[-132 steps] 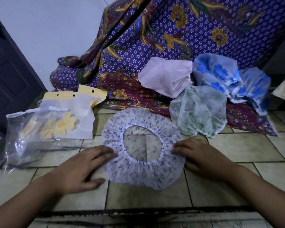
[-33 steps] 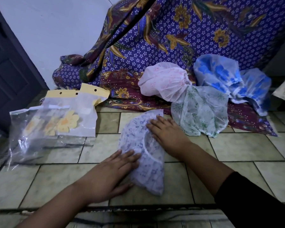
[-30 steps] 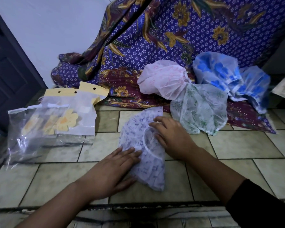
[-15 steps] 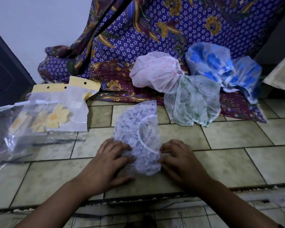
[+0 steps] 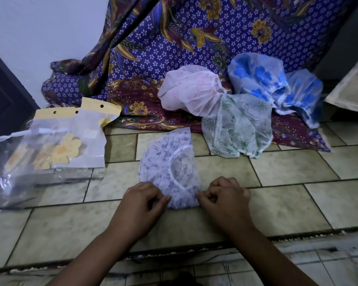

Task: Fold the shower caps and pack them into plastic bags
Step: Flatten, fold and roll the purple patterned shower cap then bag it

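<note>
Tiled floor (image 5: 287, 203), white wall (image 5: 39, 38), dark door (image 5: 4, 104)

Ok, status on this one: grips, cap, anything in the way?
Left grip, right grip pinch near edge of folded purple-print shower cap. Cap flat on tiled floor. Plastic bags left, nothing between.

Nothing you can read here — the yellow header cards (image 5: 64, 114) on the plastic bags (image 5: 85, 150) show punched holes, no legible print.

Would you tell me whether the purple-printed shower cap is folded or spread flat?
Folded in half: the shower cap lies as a half-circle with one straight edge.
</note>
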